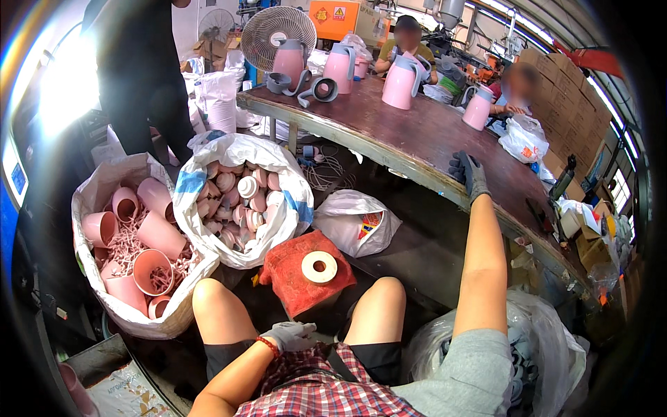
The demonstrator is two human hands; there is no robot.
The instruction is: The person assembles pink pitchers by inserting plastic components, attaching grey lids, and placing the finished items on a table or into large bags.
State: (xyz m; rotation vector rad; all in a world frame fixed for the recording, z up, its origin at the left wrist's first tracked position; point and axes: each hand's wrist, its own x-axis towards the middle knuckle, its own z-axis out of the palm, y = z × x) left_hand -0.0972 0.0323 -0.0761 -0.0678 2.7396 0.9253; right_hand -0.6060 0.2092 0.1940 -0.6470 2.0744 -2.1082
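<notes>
The seated worker is wearing grey gloves on both hands. The right hand point(469, 174) is reaching forward with the arm straight, resting palm-down with fingers loosely spread on the near edge of the dark worktable point(417, 132); it is gripping nothing. The left hand point(290, 336) is lying low between the knees, fingers curled loosely inward, and it appears to be holding nothing, though the palm is hidden.

Just ahead of the left hand, a stool with a red cloth cover point(299, 274) is carrying one roll of pale tape point(319, 266). That roll is the nearest item to the left hand, and it is lying flat, untouched.

In my judgement the worker is bracing on the table while reaching or shifting position. To do this well, the right hand should be pressing on bare table, away from the loose parts, and the left should be taking the roll by its outer rim so that it is not unwinding.

Count: four pink jug bodies point(401, 82) are standing on the table, well beyond the right hand. Left of the left hand, two white sacks are sitting open: one sack of pink cups point(142, 243) showing roughly seven large cups with pink trimmings, and one sack of small pink caps point(240, 201), too many to count. One white bag point(354, 222) is lying between the hands.
</notes>
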